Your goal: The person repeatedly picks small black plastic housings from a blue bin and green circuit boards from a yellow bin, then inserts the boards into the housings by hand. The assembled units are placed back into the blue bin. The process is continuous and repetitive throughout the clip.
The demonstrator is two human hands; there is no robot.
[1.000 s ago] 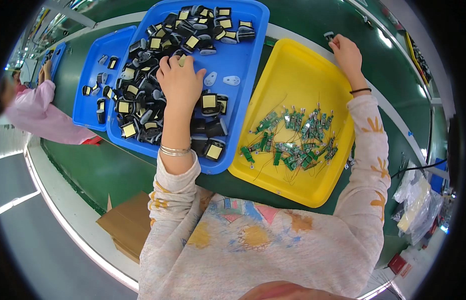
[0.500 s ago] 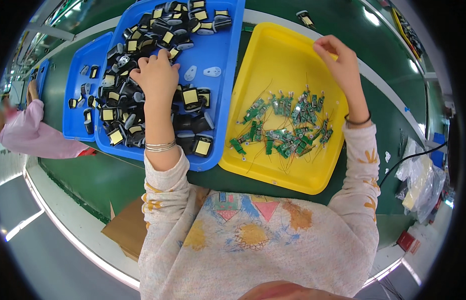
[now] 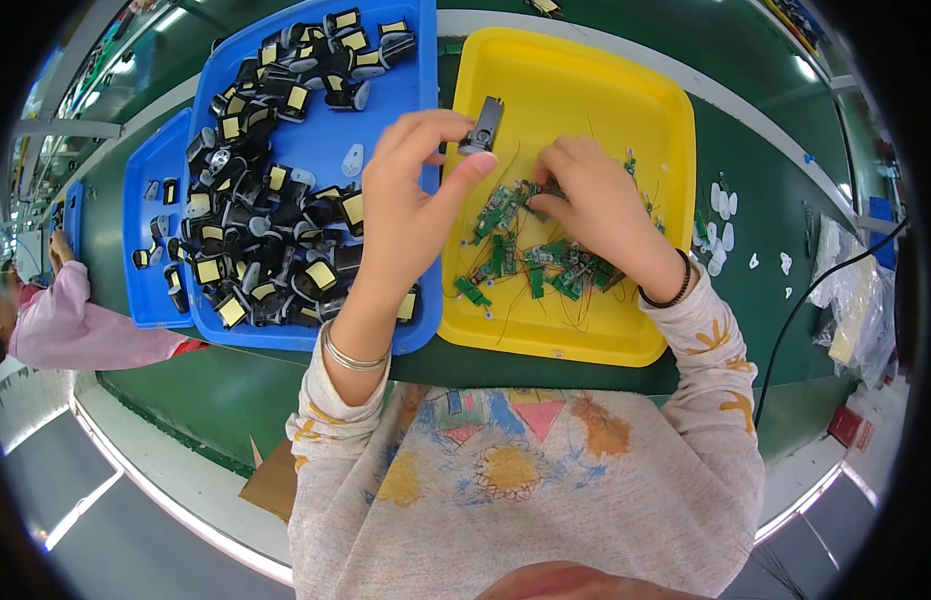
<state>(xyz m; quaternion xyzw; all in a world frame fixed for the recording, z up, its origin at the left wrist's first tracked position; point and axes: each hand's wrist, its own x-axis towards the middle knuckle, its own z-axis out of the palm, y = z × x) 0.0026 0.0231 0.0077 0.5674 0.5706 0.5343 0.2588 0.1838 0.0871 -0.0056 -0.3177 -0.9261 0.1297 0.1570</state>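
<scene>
Between the thumb and fingers of my left hand (image 3: 411, 195) is a small black plastic housing (image 3: 484, 128), held up over the left edge of the yellow tray (image 3: 576, 50). My right hand (image 3: 601, 200) reaches down into that tray, its thumb and fingertips pinched at the small green circuit boards (image 3: 501, 210) with thin wires. The board at its fingertips is partly hidden. To the left, a large blue tray (image 3: 396, 100) carries a heap of black housings (image 3: 256, 205), many with pale yellow squares on them.
Further left stands a smaller blue tray (image 3: 144, 285) with a few black parts. White flat pieces (image 3: 724, 205) lie on the green table right of the yellow tray, near a black cable (image 3: 781, 345) and clear plastic bags (image 3: 861, 300). A person in a pink sleeve (image 3: 96, 315) sits at far left.
My left hand has come right from the blue tray's heap and now holds a black housing. My right hand has moved from the yellow tray's far right edge down to the circuit boards.
</scene>
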